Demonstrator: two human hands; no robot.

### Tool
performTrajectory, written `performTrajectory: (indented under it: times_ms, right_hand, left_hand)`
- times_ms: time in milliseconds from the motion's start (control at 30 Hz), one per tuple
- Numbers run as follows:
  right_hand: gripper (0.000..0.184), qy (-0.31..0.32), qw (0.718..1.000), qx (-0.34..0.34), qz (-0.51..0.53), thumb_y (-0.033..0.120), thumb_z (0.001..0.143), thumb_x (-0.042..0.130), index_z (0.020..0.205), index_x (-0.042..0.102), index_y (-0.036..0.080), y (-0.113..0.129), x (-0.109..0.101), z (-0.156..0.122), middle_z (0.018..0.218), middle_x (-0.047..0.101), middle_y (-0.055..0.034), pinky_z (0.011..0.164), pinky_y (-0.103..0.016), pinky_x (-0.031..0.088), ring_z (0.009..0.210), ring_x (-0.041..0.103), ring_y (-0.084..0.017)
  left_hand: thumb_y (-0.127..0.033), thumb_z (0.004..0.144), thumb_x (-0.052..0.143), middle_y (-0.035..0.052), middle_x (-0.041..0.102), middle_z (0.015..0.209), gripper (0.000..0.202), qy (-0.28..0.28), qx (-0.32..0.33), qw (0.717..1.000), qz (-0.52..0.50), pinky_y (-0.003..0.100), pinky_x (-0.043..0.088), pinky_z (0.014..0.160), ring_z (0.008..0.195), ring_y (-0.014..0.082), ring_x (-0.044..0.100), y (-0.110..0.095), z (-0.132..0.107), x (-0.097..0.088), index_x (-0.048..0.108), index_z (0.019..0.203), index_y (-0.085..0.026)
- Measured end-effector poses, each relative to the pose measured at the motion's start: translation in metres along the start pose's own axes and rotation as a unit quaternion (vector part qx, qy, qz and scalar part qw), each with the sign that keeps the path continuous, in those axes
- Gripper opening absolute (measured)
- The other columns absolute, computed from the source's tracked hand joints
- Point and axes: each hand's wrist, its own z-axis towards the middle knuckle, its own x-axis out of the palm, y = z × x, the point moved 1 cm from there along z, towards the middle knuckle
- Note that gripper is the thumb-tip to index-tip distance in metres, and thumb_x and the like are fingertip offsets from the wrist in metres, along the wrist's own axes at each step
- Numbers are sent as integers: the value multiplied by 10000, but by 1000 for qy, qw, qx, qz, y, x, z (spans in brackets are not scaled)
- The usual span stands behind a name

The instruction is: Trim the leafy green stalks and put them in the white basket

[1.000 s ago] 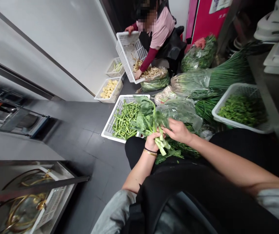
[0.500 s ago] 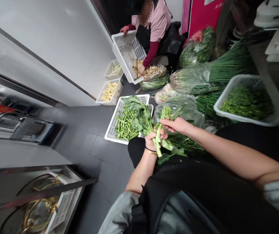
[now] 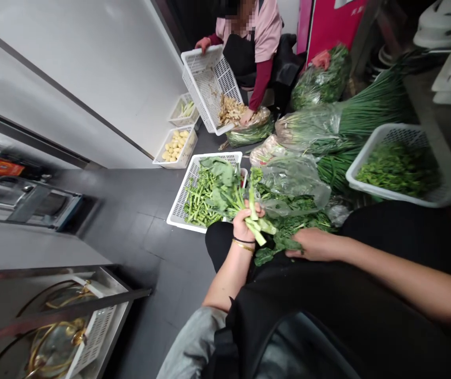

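Holding leafy green stalks (image 3: pixel 257 232) in the left hand (image 3: pixel 244 223), wrapped firmly round them, near the white basket (image 3: pixel 188 225). Touching loose leaves (image 3: pixel 287 244) with the right hand (image 3: pixel 315 244), apart from the left; cannot tell whether closed on any.

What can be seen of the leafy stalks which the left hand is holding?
The leafy stalks have thick, pale green stems with lighter blunt ends and broad, darker leaves. The left hand is wrapped around the stems. They slant, ends toward the picture's lower right, leaves toward the upper left, partly hiding a white basket; whether they touch it is unclear.
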Motion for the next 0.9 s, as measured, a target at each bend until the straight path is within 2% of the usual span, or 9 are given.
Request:
performTrajectory:
  times_ms: [100, 200, 267, 367, 467, 633, 767, 833, 900]
  right_hand:
    - [435, 35, 995, 92, 8, 425, 494, 794, 856, 703, 201, -33, -7, 2, 764, 671, -105, 543, -316, 408, 645, 621, -249]
    - [558, -39, 980, 100, 170, 522, 565, 739, 998, 672, 177, -34, -38, 23, 820, 688, -103, 572, -318, 449, 659, 626, -224]
    - [508, -93, 914, 70, 388, 624, 704, 583, 882, 664, 155, -13, -57, 45, 662, 663, -61, 510, -281, 433, 533, 583, -162]
    - [530, -186, 807, 59, 558, 660, 715, 553, 553, 546, 155, 24, -64, 73, 392, 488, -3, 395, -232, 334, 353, 436, -90]
    - [440, -200, 758, 3, 621, 582, 698, 633, 628, 559, 154, 43, -50, 79, 469, 538, 10, 415, -219, 365, 396, 476, -85]
    - [319, -161, 820, -33, 548, 452, 736, 662, 828, 628, 148, 32, -42, 60, 548, 589, 11, 473, -235, 431, 475, 532, -104]
    - [411, -107, 772, -58, 624, 482, 711, 671, 958, 600, 161, 25, -54, 60, 650, 606, 7, 388, -209, 343, 457, 499, -90]
    - [388, -137, 768, -43, 624, 509, 721, 648, 872, 594, 155, 23, -55, 65, 549, 552, 32, 352, -202, 255, 367, 398, -64]
    - [380, -190, 802, 8, 567, 528, 740, 615, 666, 545, 161, 19, -52, 70, 412, 457, 52, 349, -214, 220, 316, 331, -60]
  left_hand:
    - [-182, 497, 609, -12, 459, 521, 181, 32, 9, 999, 21, 261, 324, 536, 495, 105, 411, -9, 0, 2, 457, 596, -191]
    - [-215, 476, 622, -11, 444, 506, 218, 43, -16, 996, 73, 277, 332, 553, 511, 121, 438, -3, -7, 0, 442, 598, -192]
    - [-240, 463, 633, 5, 480, 533, 231, 42, -44, 991, 122, 279, 319, 538, 513, 126, 451, 6, -11, -2, 459, 604, -185]
    - [-277, 465, 638, 32, 529, 596, 235, 39, -70, 983, 167, 276, 290, 506, 504, 121, 453, 13, -13, -6, 511, 629, -166]
    - [-299, 488, 621, 23, 510, 596, 220, 18, -43, 991, 126, 283, 333, 546, 533, 125, 463, 10, -11, -10, 514, 631, -170]
    - [-357, 499, 594, 7, 441, 516, 231, 21, -53, 995, 85, 296, 338, 535, 483, 112, 407, 10, -9, -12, 469, 576, -179]
    - [-372, 489, 602, -31, 367, 446, 278, 52, -89, 994, 43, 265, 246, 448, 383, 67, 281, 18, -13, -8, 407, 566, -190]
    - [-358, 490, 624, -28, 396, 454, 269, 66, -112, 991, 38, 260, 253, 442, 381, 66, 306, 21, -16, -7, 440, 580, -183]
    - [-334, 515, 657, 1, 489, 522, 248, 54, -131, 988, 56, 255, 294, 463, 438, 84, 406, 21, -17, -6, 522, 632, -161]
